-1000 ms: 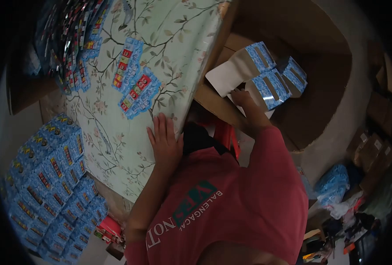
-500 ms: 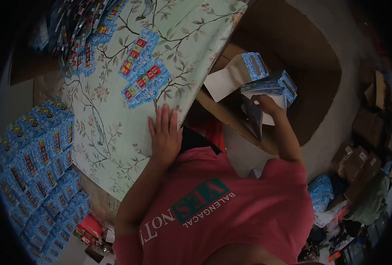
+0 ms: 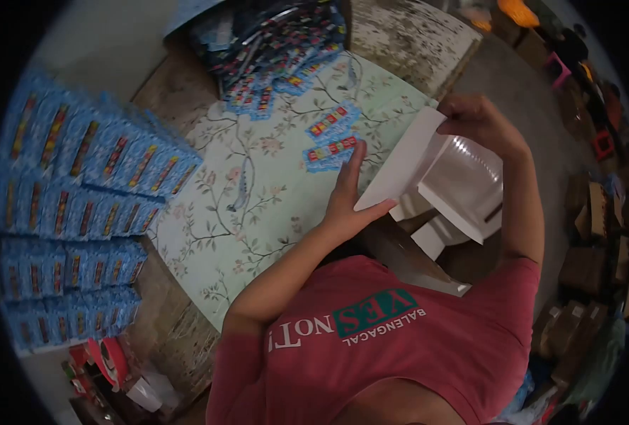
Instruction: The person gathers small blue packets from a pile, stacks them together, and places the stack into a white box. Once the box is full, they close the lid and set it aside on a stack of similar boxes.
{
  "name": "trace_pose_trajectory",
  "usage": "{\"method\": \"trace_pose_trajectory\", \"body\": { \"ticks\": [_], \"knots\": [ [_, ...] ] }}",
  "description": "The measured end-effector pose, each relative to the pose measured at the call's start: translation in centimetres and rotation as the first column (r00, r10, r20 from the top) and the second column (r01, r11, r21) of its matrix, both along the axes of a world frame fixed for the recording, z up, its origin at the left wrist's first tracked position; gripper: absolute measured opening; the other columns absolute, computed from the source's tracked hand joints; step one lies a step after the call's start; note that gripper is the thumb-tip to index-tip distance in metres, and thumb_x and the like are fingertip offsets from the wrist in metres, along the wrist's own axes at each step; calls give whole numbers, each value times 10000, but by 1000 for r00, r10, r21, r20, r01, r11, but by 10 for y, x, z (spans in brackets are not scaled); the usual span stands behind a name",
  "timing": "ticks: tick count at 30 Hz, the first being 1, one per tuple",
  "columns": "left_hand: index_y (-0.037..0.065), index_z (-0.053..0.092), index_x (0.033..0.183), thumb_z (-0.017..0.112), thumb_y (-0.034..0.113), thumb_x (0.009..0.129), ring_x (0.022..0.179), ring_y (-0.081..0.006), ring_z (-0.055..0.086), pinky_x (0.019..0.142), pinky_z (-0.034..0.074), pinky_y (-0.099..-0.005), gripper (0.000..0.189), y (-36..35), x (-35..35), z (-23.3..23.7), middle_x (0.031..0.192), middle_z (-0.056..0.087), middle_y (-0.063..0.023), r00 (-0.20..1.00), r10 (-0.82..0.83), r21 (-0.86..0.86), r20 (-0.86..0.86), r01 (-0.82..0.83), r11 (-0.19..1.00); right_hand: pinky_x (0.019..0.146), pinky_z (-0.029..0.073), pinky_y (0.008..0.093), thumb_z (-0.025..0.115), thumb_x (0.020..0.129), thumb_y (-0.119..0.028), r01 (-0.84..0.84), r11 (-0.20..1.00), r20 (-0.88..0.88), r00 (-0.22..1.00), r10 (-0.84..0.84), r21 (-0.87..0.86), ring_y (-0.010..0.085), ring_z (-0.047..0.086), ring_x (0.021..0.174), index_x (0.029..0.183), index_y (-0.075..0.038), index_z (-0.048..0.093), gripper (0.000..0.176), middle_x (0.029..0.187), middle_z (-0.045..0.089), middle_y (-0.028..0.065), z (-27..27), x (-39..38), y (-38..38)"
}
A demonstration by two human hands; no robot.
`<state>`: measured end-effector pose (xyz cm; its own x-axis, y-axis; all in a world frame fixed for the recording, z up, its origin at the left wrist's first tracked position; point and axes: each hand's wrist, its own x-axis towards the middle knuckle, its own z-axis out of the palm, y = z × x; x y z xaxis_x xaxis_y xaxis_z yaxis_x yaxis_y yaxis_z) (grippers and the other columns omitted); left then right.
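My right hand (image 3: pixel 478 126) grips the upper end of an unfolded white cardboard box (image 3: pixel 403 159) with a clear, shiny window panel. The box is tilted over the table's right edge, its flaps hanging down. My left hand (image 3: pixel 353 202) is open at the box's lower left edge, thumb apart from the stretched fingers, touching the card. Just beyond my left fingertips, two blue printed packets (image 3: pixel 333 122) with red and yellow squares lie on the flowered tablecloth (image 3: pixel 265 184). The box's printed outside is hidden from me.
Many similar packets spill from an open carton (image 3: pixel 275 42) at the table's far end. Blue printed boxes (image 3: pixel 81 152) stand stacked at the left. Below my hands is a big brown carton (image 3: pixel 399 248), partly hidden. Cartons (image 3: pixel 573 333) and clutter line the right side.
My right hand has come up out of the big carton with a white box. My left hand has lifted off the tablecloth and moved to the box. The view has turned left.
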<state>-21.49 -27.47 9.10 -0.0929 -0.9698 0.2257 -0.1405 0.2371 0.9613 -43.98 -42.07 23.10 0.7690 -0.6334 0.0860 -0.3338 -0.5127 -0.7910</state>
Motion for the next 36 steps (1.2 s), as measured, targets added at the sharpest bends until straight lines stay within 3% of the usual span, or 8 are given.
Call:
{"method": "trace_pose_trajectory", "body": {
  "ticks": [6, 8, 13, 17, 20, 23, 31, 36],
  "knots": [
    [-29, 637, 1014, 644, 104, 845, 904, -186, 579, 841, 448, -339, 214, 58, 73, 80, 979, 643, -82, 658, 742, -621, 124, -533, 576, 694, 454, 210, 670, 819, -87, -215, 922, 214, 932, 292, -321, 48, 537, 809, 996, -35, 611, 194, 854, 585, 14, 90, 172, 10],
    [-35, 643, 963, 614, 84, 865, 712, -155, 604, 679, 484, -292, 158, 97, 120, 87, 804, 663, -105, 447, 894, -456, 43, -787, 415, 709, 468, 225, 668, 831, -132, -192, 879, 422, 819, 389, -436, 64, 556, 831, 1081, -52, 590, 273, 891, 600, 33, 84, 230, 37],
    [-78, 660, 913, 636, 101, 868, 697, -63, 548, 635, 461, -235, 186, 202, 233, 83, 812, 666, -48, 109, 907, -301, -408, -953, -21, 803, 452, 394, 726, 763, -258, -734, 551, -328, 674, 662, -397, 286, 586, 887, 1092, -57, 590, 408, 929, 615, 129, 11, 298, 146],
    [-95, 660, 918, 653, 118, 860, 710, -60, 535, 645, 455, -231, 221, 302, 295, 34, 808, 659, -50, -224, 952, -267, -211, -923, -276, 837, 404, 398, 718, 748, -242, -592, 271, -180, 591, 786, -759, 276, 553, 917, 1020, -72, 615, 336, 869, 602, 111, -70, 368, 199],
    [-95, 654, 918, 655, 134, 861, 725, -66, 531, 660, 442, -226, 236, 334, 302, 6, 828, 650, -35, -224, 940, -170, -258, -947, -272, 791, 377, 380, 683, 713, -166, -471, 384, -55, 685, 727, -794, 234, 522, 892, 833, -78, 626, 159, 809, 568, 62, -71, 414, 220],
    [-89, 612, 1055, 609, 141, 893, 827, -77, 534, 740, 440, -228, 282, 351, 298, -32, 950, 645, -48, -73, 931, -80, -359, -991, -109, 759, 384, 379, 647, 727, -95, -532, 148, -261, 616, 744, -834, 239, 537, 863, 760, -75, 609, 54, 822, 577, 51, -74, 443, 226],
    [-91, 560, 1112, 597, 191, 897, 931, -152, 565, 822, 440, -290, 357, 308, 281, -36, 1013, 641, -125, -85, 961, 74, -264, -995, -68, 684, 413, 360, 651, 787, -95, -148, 501, 246, 732, 635, -852, 282, 559, 696, 826, -49, 612, 71, 769, 610, 94, 54, 368, 195],
    [-104, 617, 991, 670, 216, 840, 828, -185, 568, 777, 462, -339, 358, 369, 352, -30, 955, 656, -123, -433, 887, 74, -159, -901, -426, 601, 425, 358, 660, 781, -87, -145, 627, 247, 833, 494, -765, 281, 567, 658, 856, -54, 613, 95, 743, 609, 113, 26, 297, 163]
  ]
}}
